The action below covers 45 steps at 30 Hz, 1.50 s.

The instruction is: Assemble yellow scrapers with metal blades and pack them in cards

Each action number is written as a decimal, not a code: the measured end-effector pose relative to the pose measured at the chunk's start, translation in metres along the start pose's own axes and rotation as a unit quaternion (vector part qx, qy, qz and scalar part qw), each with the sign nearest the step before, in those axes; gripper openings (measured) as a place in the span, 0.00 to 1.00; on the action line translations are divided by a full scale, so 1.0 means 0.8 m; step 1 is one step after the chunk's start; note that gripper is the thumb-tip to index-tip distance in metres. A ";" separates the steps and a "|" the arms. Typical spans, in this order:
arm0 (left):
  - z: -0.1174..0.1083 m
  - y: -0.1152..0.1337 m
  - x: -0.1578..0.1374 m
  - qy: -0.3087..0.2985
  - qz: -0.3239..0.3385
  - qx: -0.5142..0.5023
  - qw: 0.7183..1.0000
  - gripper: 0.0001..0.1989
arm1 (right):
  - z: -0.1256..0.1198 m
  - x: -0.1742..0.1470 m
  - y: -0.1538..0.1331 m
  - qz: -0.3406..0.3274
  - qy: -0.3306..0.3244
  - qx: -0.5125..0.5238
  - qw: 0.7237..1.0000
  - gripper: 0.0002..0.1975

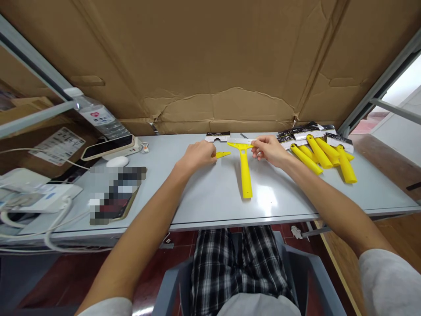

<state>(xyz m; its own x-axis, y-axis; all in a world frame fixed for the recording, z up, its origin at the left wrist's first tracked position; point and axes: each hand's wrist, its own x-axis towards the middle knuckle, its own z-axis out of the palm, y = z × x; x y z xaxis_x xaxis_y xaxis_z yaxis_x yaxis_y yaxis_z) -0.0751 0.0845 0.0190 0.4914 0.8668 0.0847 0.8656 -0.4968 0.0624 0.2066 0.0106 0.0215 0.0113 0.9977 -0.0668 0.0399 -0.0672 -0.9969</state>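
A yellow scraper [245, 175] with a T-shaped head lies or hovers over the middle of the table, its handle pointing toward me. Across its head runs a pale, blade-like strip [239, 141]. My right hand [269, 150] pinches the right end of the head between thumb and fingers. To the left of the scraper, my left hand [201, 154] is closed around a small tapered yellow plastic piece [223, 154], whose tip sticks out to the right. Just behind that hand lies a black-and-white card [217, 137].
Several yellow scrapers [317, 151] with black-and-white cards are heaped at the right. At the left are a phone [121, 197], a white mouse [117, 161], another phone [107, 147], cables and a water bottle [98, 115]. A cardboard wall [223, 57] closes off the back.
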 end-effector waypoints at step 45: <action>0.018 0.108 -0.028 -0.006 -0.152 -0.767 0.623 0.13 | 0.053 -0.028 0.005 0.078 -0.025 0.140 0.987 0.07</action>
<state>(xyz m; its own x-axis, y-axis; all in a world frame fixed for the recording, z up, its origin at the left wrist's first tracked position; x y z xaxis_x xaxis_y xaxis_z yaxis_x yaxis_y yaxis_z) -0.0100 0.0231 0.0078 0.3370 0.9261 -0.1696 -0.1875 0.2425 0.9519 0.1641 -0.0113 0.0170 -0.0541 0.9749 -0.2158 -0.2360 -0.2225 -0.9459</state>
